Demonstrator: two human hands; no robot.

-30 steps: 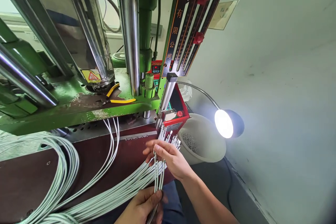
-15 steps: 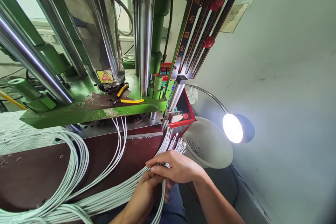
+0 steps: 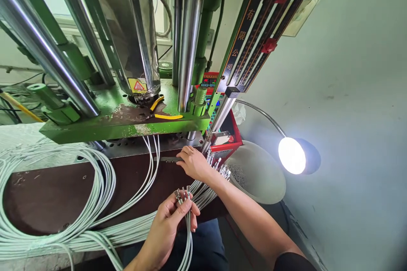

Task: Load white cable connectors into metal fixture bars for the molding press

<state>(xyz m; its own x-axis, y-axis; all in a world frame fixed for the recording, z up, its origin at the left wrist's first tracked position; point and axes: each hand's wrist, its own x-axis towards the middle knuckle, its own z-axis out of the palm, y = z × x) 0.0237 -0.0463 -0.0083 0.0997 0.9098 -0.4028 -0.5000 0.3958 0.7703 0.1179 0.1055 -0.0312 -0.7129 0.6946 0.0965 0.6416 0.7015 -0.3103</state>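
Observation:
In my left hand (image 3: 173, 218) is a small bunch of white cables (image 3: 188, 237), pinched near their ends. Metal connectors (image 3: 182, 193) on those ends point up above my thumb. My right hand (image 3: 194, 163) reaches to a narrow metal strip (image 3: 168, 159) at the front of the press. Its fingers are closed at the strip's right end, which they cover. Beneath my right forearm lies a thick bundle of white cables (image 3: 203, 192), with connector ends (image 3: 224, 172) showing past the wrist.
Yellow-handled cutters (image 3: 167, 116) lie on the green press plate (image 3: 133, 129). A large cable coil (image 3: 108, 178) covers the left of the brown bench (image 3: 41, 194). To the right are a red control box (image 3: 233, 142), a white bucket (image 3: 270, 182) and a lit lamp (image 3: 291, 155).
My hands have moved apart. The right one has gone up and forward to the metal strip. The left now shows several connector ends upright in its grip. The view has shifted slightly.

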